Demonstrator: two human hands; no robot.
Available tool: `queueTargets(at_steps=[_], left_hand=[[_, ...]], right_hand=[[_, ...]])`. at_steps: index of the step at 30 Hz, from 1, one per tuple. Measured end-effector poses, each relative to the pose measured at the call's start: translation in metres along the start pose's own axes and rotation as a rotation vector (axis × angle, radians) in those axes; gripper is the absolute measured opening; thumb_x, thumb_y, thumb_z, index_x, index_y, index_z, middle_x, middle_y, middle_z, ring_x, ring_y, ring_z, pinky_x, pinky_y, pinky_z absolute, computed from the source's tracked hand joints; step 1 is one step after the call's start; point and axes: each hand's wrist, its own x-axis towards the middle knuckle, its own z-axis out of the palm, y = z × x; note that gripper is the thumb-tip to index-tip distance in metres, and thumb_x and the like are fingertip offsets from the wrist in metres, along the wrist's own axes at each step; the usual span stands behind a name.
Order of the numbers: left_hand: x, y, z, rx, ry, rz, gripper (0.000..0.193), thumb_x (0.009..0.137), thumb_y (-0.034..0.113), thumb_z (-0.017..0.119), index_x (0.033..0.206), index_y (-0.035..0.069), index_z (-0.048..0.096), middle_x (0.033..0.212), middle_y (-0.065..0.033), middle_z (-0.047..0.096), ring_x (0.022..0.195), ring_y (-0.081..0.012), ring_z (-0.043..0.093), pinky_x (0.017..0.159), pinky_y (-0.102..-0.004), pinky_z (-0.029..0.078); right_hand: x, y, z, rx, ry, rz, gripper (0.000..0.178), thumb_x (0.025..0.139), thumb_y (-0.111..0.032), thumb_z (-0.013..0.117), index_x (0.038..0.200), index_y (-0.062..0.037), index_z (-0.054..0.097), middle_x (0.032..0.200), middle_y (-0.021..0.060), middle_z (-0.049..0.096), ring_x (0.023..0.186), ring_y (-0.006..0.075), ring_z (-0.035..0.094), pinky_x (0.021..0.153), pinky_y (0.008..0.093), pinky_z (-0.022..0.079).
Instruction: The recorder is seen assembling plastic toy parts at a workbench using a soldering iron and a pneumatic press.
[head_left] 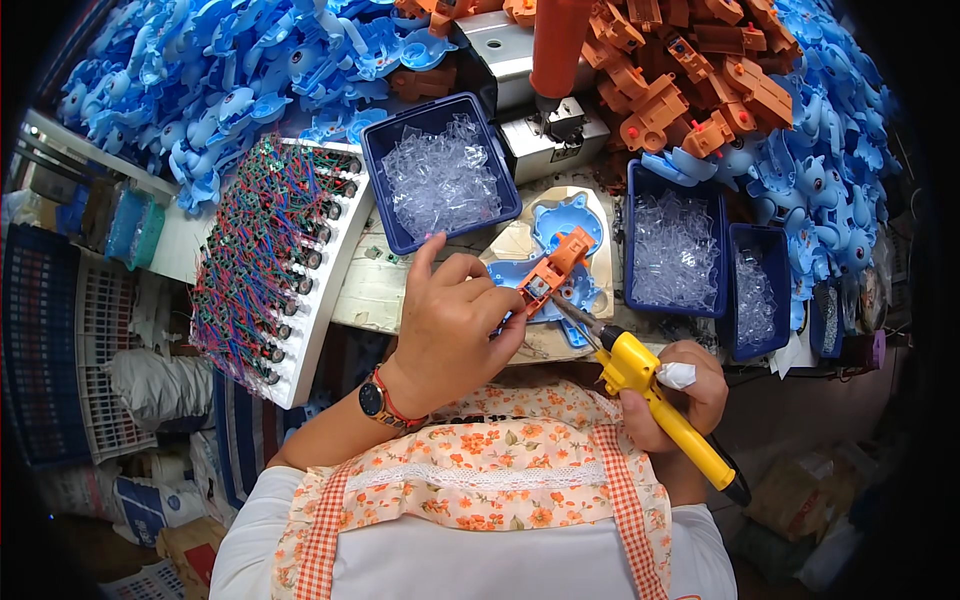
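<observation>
My left hand [452, 318] pinches an orange plastic housing [548, 275] between thumb and fingers, over the middle of the bench. In my right hand [700, 392] is a yellow soldering gun [632, 362], gripped by its handle. Its metal tip reaches to the lower edge of the orange housing; whether it touches is hard to tell. Beneath the housing, blue plastic shell parts [566, 222] lie in a cream-coloured holder [603, 270], partly hidden by my left hand and the housing.
Dark blue bins [507, 192], [632, 262] of small clear plastic pieces flank the holder. On the left, a white rack [318, 345] bears wired components. Blue parts [225, 100] and orange housings [690, 75] are heaped behind. A metal fixture [545, 145] stands beneath an orange-red cylinder [560, 50].
</observation>
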Motion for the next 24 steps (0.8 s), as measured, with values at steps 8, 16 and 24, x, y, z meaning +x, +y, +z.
queueTargets(at_steps=[8,16,24], left_hand=[[0.000,-0.002,-0.008,-0.119,-0.041,-0.019,0.014,0.072,0.012,0.080,0.083,0.012,0.072,0.069,-0.0015,0.065,0.088,-0.0219,0.063,0.103,-0.0506,0.039],[-0.012,-0.021,-0.011,-0.567,-0.059,-0.105,0.025,0.068,0.011,0.084,0.091,0.007,0.074,0.086,-0.0047,0.070,0.100,-0.0274,0.063,0.085,-0.0379,0.049],[0.006,-0.004,-0.002,-0.144,0.015,0.103,0.020,0.071,0.015,0.083,0.090,0.011,0.074,0.087,-0.0048,0.069,0.089,-0.0265,0.062,0.079,-0.0387,0.047]], right_hand=[[-0.011,0.002,-0.008,-0.061,0.058,0.058,0.044,0.078,-0.013,0.074,0.110,-0.0048,0.045,0.090,0.0117,0.054,0.074,0.0196,0.052,0.070,0.0325,0.046],[-0.027,0.004,-0.016,0.056,0.181,0.225,0.047,0.080,-0.009,0.072,0.116,-0.0055,0.042,0.103,0.0143,0.052,0.086,0.0175,0.051,0.078,0.0312,0.045],[-0.027,0.005,-0.021,0.040,0.197,0.211,0.046,0.081,-0.008,0.071,0.116,-0.0054,0.042,0.102,0.0138,0.051,0.086,0.0165,0.050,0.077,0.0291,0.045]])
